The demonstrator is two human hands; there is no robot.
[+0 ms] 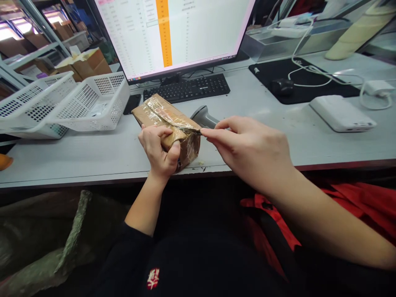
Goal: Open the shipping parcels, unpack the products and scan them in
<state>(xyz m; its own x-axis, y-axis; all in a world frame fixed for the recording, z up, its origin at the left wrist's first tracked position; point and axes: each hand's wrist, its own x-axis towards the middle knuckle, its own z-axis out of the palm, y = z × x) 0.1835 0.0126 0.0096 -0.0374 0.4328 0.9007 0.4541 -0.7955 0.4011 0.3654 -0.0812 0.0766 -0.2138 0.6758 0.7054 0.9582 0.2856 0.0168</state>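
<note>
A cardboard box (167, 112) wrapped in clear shiny tape rests on the desk near its front edge, its corners creased. My left hand (159, 150) grips the near left side of it, thumb and fingers pressed on the cardboard. At the right end of the box, my right hand (250, 144) is closed in a pinch at the top edge. A thin dark sliver shows at its fingertips against the taped seam; whether it is a blade or a strip of tape I cannot tell. Just behind that spot lies a grey barcode scanner (204, 117), partly hidden by the box and fingers.
A monitor (204, 37) and a black keyboard (188, 88) stand behind the box. White perforated baskets (93, 99) are at the left. On the right are a black mouse (282, 87) on a mouse pad (269, 74), a white power bank-like block (342, 113) and loose white cables (328, 76).
</note>
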